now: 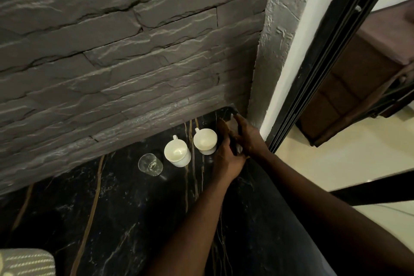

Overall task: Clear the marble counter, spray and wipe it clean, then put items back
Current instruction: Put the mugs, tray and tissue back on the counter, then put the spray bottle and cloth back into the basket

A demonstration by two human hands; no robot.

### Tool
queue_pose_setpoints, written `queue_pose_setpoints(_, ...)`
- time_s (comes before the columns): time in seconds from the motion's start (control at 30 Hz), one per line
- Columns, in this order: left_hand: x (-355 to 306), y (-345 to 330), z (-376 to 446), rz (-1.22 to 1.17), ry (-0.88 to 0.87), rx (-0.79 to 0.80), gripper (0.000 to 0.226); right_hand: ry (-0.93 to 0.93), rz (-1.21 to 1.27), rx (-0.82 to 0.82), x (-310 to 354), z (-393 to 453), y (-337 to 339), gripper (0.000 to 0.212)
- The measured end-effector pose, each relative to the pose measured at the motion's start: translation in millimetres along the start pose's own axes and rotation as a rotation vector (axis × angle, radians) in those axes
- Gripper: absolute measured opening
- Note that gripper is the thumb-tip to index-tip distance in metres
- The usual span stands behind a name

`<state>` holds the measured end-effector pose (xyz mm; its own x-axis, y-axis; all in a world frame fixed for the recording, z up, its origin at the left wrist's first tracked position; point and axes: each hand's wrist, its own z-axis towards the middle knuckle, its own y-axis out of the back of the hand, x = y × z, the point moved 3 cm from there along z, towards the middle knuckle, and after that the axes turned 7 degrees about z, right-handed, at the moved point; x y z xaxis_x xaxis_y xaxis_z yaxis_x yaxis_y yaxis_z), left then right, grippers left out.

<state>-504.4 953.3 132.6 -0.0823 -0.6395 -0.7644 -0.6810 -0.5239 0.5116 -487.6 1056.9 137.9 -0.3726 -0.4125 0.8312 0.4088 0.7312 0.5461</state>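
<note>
Marble counter (125, 215), black with gold veins, runs along the stone wall (112, 63); on it, near the wall, sit a clear glass (150, 164), then two white cups, left cup (177, 154) and right cup (205, 141), lined up close but apart. We have both hands at the far right corner, just beside the right cup. Left hand (226, 159) and right hand (248, 139) are closed together around a dark object (233, 126) with a pale glossy face; what it is we cannot tell, too dim. Grip looks like a two-handed wrap, fingers curled, not spread.

Our read: either clearing or putting back, we cannot tell which from this alone. The counter shows no spray or cloth.

To do this step well, we would:
- keep both hands on the dark object until it is fully clear of, or settled in, the corner
- watch the left wrist, it is very near the right cup and a nudge could tip it
- move straight up or down, the side wall (268, 74) leaves little room
- handle cups and glass one at a time
</note>
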Motion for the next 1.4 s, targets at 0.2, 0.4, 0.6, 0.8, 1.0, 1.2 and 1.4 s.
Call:
queue_pose_setpoints(0.2,9.8,-0.4,0.6,0.003,0.000,0.028,0.084,0.010,-0.026,0.014,-7.8,-2.9,-7.9,0.061)
queue_pose_setpoints(0.4,13.1,1.6,-3.3,-0.025,-0.029,0.004,0.078,0.043,0.007,-0.004,-4.7,-6.7,-7.4,0.058)
queue_pose_setpoints(0.6,17.4,22.1,-34.9,-0.093,-0.066,-0.054,0.058,0.217,0.026,-0.107,12.8,-36.5,-9.0,0.055)
queue_pose_setpoints(0.8,42.8,71.5,-107.4,0.116,-0.081,-0.188,0.056,0.320,0.107,-0.088,64.4,-105.5,-40.7,0.048)
queue_pose_setpoints(1.0,116.1,138.8,-216.8,0.385,-0.064,-0.393,0.058,0.352,0.197,0.118,124.3,-190.3,-95.1,0.039)
queue_pose_setpoints(1.2,186.9,182.3,-331.5,0.396,-0.030,-0.557,0.057,0.420,0.208,0.335,171.6,-284.7,-159.0,0.037)
queue_pose_setpoints(1.4,272.6,215.7,-457.0,0.282,0.027,-0.713,0.053,0.425,0.098,0.558,212.9,-384.0,-251.5,0.032)
